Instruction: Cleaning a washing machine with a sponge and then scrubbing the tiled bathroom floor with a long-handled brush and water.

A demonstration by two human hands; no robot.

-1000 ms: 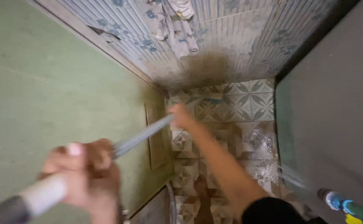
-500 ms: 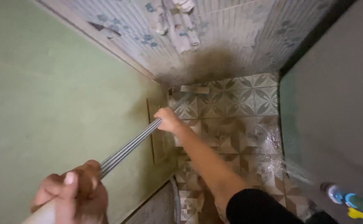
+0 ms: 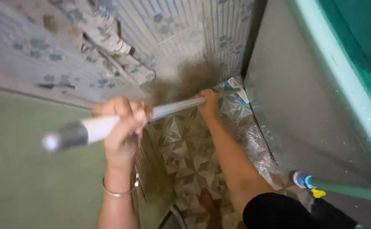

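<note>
Looking down from the head camera, the left hand [image 3: 124, 127] is clenched around the white upper end of a long-handled brush [image 3: 175, 108], close to the lens, with a thin metal bangle [image 3: 117, 193] on that wrist. The right hand [image 3: 210, 104] is wrapped around the grey ribbed shaft much farther down, arm stretched out over the patterned floor tiles [image 3: 185, 148]. The brush runs slantwise from upper left down to the far corner, where its blue-and-white head [image 3: 236, 91] lies on the floor just beside the grey tank wall [image 3: 296, 106] and against the foot of the blue-flowered wall tiles [image 3: 172, 25]. A dark brown smear of grime [image 3: 189, 78] spreads over the wall just above the head. Water glistens on the floor near the tank, and a green hose with a blue nozzle [image 3: 304, 180] juts in from the lower right, spraying toward the tank side. A bare foot [image 3: 204, 199] stands on the wet tiles below. Judging by the grips and the head's place, the scrubbing stroke is at its far reach in the corner; working that dirty patch would call for firm downward pressure from the lower hand while the upper one steers, with care for footing on the slick floor.
</note>
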